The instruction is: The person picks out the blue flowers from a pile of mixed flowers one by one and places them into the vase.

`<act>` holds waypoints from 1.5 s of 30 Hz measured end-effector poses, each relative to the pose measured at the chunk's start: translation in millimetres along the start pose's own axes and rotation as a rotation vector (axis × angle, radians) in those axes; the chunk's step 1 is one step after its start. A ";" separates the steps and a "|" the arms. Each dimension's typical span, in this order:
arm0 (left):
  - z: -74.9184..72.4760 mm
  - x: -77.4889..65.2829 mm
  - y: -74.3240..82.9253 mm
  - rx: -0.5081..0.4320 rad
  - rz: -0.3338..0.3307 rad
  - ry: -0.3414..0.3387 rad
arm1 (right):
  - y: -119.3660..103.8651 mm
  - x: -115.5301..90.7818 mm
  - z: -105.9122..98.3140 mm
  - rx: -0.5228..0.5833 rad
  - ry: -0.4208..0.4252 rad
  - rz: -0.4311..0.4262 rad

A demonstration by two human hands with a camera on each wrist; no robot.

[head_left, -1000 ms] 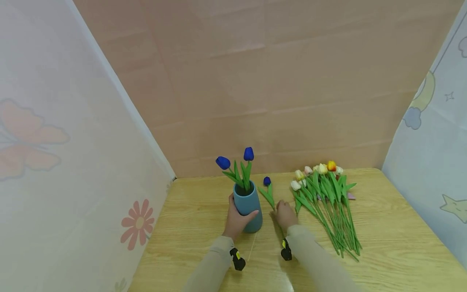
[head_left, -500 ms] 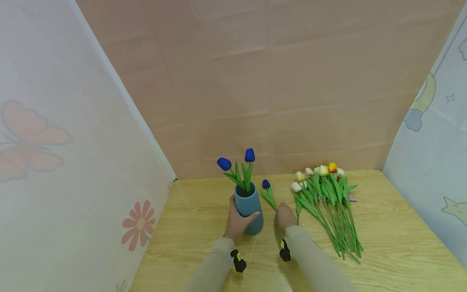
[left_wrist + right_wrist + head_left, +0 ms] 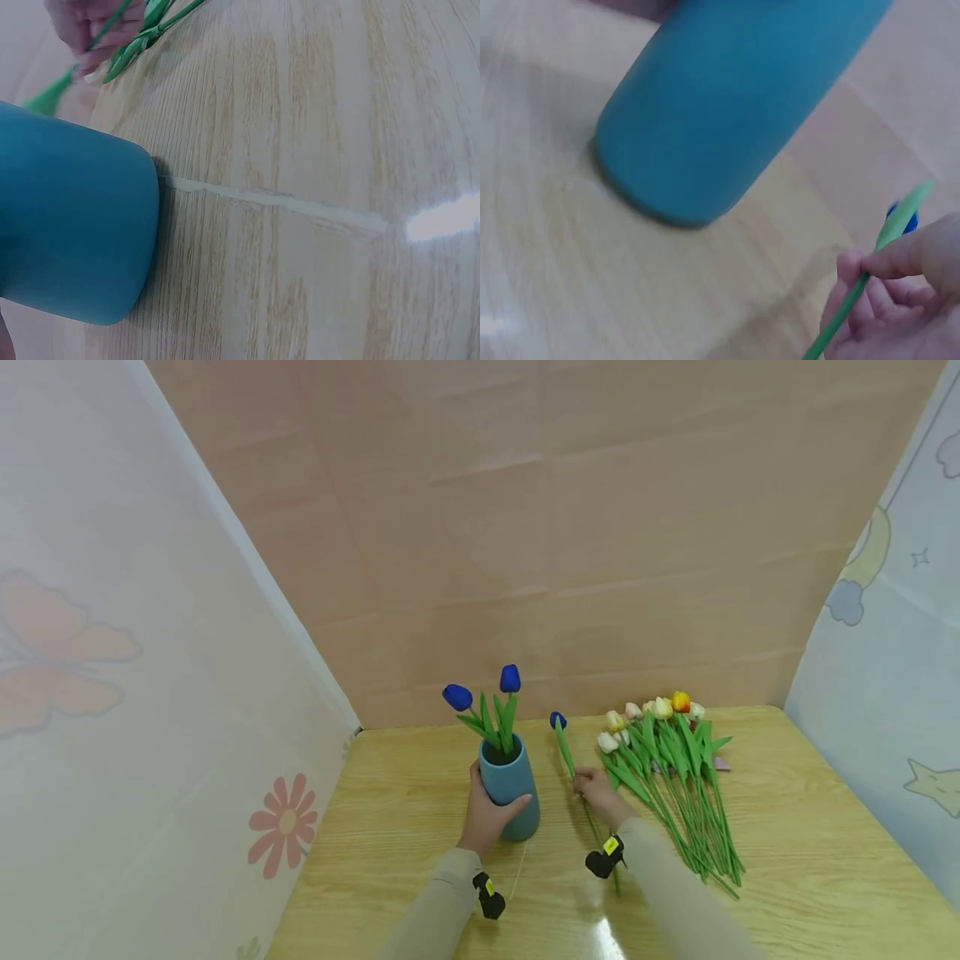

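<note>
A blue vase (image 3: 512, 782) stands upright on the table, with two blue tulips (image 3: 510, 679) in its mouth. My left hand (image 3: 487, 814) grips the vase around its left and near side, the thumb lying across its front. To the right of the vase, my right hand (image 3: 600, 795) pinches the green stem of another blue tulip (image 3: 558, 720) between thumb and fingers. In the right wrist view the stem (image 3: 847, 304) passes under the thumb, and the blue bloom is mostly hidden behind a leaf.
A spread bunch of tulips (image 3: 686, 760) in white, yellow, pink and orange lies at the right of the wooden table (image 3: 375, 860), stems pointing toward me. A pale scratch (image 3: 277, 201) marks the tabletop near the vase. Cloth walls (image 3: 600, 527) enclose the back and sides.
My right hand has picked up the blue tulip from the tabletop and turned, so the stem now shows below the hand. The left hand and vase have stayed in place.
</note>
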State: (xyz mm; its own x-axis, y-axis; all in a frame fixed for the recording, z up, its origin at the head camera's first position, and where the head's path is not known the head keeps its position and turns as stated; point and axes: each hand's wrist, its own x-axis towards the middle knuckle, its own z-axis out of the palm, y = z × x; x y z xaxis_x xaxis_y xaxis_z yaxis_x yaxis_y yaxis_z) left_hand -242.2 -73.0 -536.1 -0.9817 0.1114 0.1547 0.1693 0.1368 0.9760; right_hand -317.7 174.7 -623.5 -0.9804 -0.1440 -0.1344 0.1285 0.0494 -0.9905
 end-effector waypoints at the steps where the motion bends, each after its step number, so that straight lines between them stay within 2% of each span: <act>1: -0.2 -0.6 1.4 0.003 0.001 0.000 | -9.4 -5.9 1.5 0.057 -0.014 -0.006; 2: -0.2 -1.0 2.6 0.005 0.001 0.002 | -20.0 -12.4 3.5 0.115 -0.030 -0.018; 3: 0.0 -1.2 3.5 0.007 0.001 0.005 | -44.1 -27.6 10.0 0.120 -0.020 0.029; 7: 0.6 -0.8 4.0 0.019 -0.005 0.021 | -89.0 -52.6 20.3 0.220 -0.076 -0.022; 10: 0.5 0.3 1.8 0.024 -0.011 0.022 | -110.9 -60.4 24.0 0.249 -0.088 -0.049; 13: 0.2 1.5 -1.1 0.027 -0.011 0.020 | -125.2 -62.3 27.0 0.243 -0.057 -0.096; 16: -0.1 2.2 -2.4 0.025 -0.001 0.019 | -136.6 -65.1 31.5 0.218 0.022 -0.208; 22: -0.2 2.7 -2.9 0.021 0.011 0.005 | -163.5 -77.4 43.4 0.189 0.255 -0.529; 26: -0.5 2.6 -3.6 0.026 0.010 0.004 | -185.1 -88.0 48.4 0.184 0.329 -0.667; 28: -0.4 2.4 -3.3 0.025 0.011 0.005 | -195.5 -93.9 50.4 0.222 0.323 -0.717; 32: -0.8 1.6 -2.4 0.030 0.012 0.006 | -213.9 -105.6 53.7 0.360 0.248 -0.824; 34: -0.9 1.3 -2.5 0.038 0.012 0.007 | -221.7 -110.8 54.9 0.382 0.220 -0.883; 39: -0.3 3.1 -7.4 0.033 0.010 0.013 | -234.7 -120.3 58.6 0.322 0.185 -1.030; 45: 2.4 10.5 -26.3 0.017 0.007 0.028 | -236.2 -120.9 65.3 0.277 0.138 -1.165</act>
State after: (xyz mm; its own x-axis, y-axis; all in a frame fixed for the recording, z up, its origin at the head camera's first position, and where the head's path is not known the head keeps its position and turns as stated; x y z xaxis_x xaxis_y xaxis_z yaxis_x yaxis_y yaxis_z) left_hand -256.8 -73.1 -560.5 -0.9825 0.0849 0.1657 0.1772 0.1525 0.9723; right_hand -219.8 115.9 -375.3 -0.5350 0.1468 0.8320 -0.8330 -0.2560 -0.4904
